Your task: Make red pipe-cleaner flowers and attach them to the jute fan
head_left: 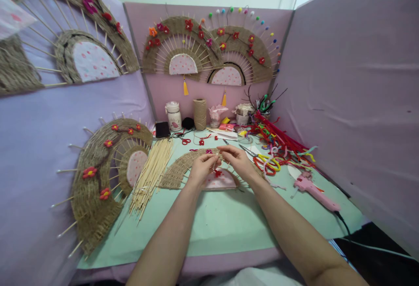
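Both my hands meet over a woven twine fan [178, 166] lying on the table. My left hand [203, 170] is closed, thumb and fingertips pinched together. Close against it, my right hand [238, 160] also pinches, its index finger reaching across. A small pale bit shows between the fingertips, too small to name. Just below the fingers is a red flower [218, 173], in front of the fan's pink-spotted white centre [219, 182]. Whether the flower hangs from the fingers or rests on the fan, I cannot tell. My hands hide part of the fan.
Thin wooden sticks [153, 172] lie left of the fan. To the right are scissors [266, 163], a pink glue gun [316, 193] with its cord, and a heap of coloured pipe cleaners [278, 135]. A twine spool [199, 114] and white bottle [173, 115] stand behind.
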The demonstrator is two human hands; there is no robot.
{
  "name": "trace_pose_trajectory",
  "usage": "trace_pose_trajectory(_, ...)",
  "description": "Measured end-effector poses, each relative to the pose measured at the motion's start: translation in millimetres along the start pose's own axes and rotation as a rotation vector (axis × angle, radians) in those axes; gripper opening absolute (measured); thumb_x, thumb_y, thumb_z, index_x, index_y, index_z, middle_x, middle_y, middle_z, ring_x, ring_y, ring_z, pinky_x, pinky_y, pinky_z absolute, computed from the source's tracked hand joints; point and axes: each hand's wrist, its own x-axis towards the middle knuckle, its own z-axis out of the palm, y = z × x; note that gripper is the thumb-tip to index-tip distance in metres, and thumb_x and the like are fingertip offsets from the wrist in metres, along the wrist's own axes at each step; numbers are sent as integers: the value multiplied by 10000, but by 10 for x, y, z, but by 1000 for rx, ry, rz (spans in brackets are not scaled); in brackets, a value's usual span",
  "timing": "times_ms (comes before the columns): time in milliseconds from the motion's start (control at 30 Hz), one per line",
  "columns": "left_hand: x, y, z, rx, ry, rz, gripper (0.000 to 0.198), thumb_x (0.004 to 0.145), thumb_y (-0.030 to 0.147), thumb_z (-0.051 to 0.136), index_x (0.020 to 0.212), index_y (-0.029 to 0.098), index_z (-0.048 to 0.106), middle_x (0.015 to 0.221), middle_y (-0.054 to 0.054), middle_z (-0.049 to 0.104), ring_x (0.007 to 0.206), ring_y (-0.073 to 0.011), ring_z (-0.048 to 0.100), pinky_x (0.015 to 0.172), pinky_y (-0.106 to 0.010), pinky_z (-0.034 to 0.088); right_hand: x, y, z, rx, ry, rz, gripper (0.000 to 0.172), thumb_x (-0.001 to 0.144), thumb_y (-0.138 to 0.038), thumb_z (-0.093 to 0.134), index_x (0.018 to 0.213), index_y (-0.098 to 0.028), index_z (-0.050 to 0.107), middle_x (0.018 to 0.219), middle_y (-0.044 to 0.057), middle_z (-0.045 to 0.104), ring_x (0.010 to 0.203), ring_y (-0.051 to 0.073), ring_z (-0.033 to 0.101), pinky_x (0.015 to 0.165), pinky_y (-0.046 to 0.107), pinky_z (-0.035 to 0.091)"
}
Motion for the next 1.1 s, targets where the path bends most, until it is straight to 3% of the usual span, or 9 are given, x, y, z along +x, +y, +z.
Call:
trace_pose_trajectory(167,10,-15,-46,-20,-173,-22,340,515,371,781,722,126,671,646,-22,590,576,-74,489,532,-196,364,17,36,-35,207,-163,175,297,723,-404,614,904,-178,680,695,6,607,563,87,451,542,228,358)
trace_pose_trajectory(333,75,-68,-117,90,-209,-49,363,531,407,768,732,121,671,547,10,508,468,-48,395,434,-182,252,-9,20,-59,246,-207,212,266,687,-407,667,817,-175,656,751,4,607,616,87,470,585,221,367)
trace_pose_trajectory(467,97,-90,-141,205,-187,-31,343,568,415,736,751,130,681,517,22,491,448,-51,373,429,-185,232,-16,0,-72,206,-211,209,270,693,-426,660,767,-170,616,687,-19,567,610,89,463,604,227,367)
trace_pose_trajectory(700,83,-91,-79,438,-90,233,189,627,322,674,658,137,691,620,-29,618,575,-113,491,545,-214,358,3,-9,-86,56,-174,143,283,727,-443,611,756,-161,611,665,-19,542,591,95,424,570,228,336)
trace_pose_trajectory(833,87,-92,-61,506,-72,289,140,631,278,656,647,145,699,637,-41,644,599,-135,529,571,-228,387,8,-2,-83,54,-141,129,287,723,-448,611,751,-162,608,658,-19,530,587,95,417,560,225,336)
trace_pose_trajectory(1100,122,-123,-68,244,-7,198,243,607,335,704,738,130,706,666,-54,663,572,-117,545,551,-224,415,34,76,-54,150,-48,126,286,716,-462,613,745,-177,607,672,-11,570,601,104,473,582,241,374)
